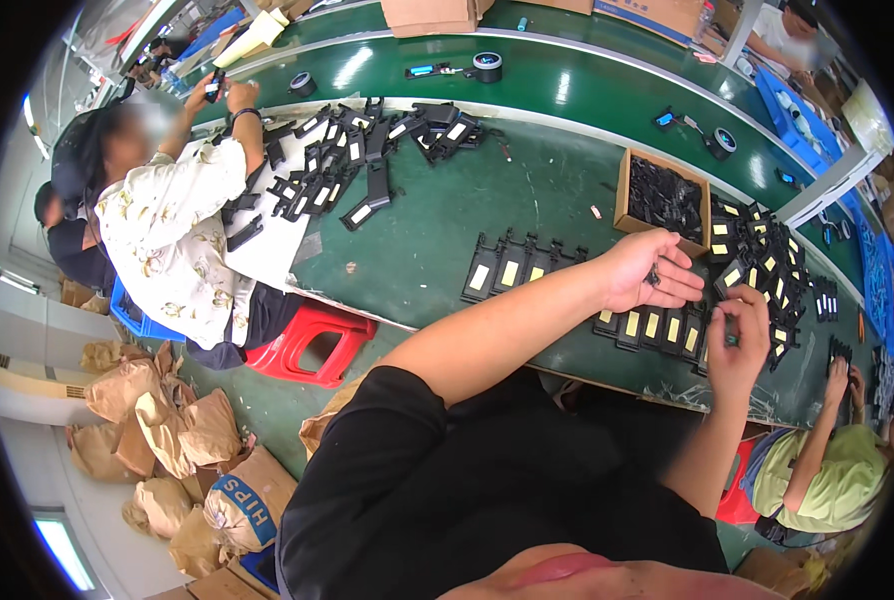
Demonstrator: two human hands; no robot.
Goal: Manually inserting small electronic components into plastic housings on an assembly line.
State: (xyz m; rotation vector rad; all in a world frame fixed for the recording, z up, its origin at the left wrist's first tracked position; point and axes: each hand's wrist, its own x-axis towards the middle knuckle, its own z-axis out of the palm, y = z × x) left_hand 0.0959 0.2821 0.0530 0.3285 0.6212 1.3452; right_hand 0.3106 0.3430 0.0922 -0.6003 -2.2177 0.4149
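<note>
Black cases [510, 272]: flat and oblong, each with a pale label, set side by side in a row along the near edge of the green table [422, 255]; the left forearm [527, 315] crosses in front of the row and hides its middle.
Long axis: on each case it runs from the near edge toward the far side of the table, across the line of the row; at the left end the cases lean slightly rightward at the top.
Pointing: at the left end of the row, the notched, uneven ends face away from the person; the pale labels lie lengthwise along the cases.
Left hand [635, 272]: palm turned up, fingers loosely extended and mostly open, over the row and just in front of the cardboard box [623, 190].
Small dark pieces [653, 275]: in the left hand, near the base of the fingers; too small to make out their shape.
Right hand [739, 345]: half closed, fingers bent toward the thumb, beside the right end of the row; whether it grips anything cannot be told.
Box contents: a heap of small black parts [664, 195].
Right-hand pile: more labelled cases [767, 262], jumbled at various angles, beside the box.
</note>
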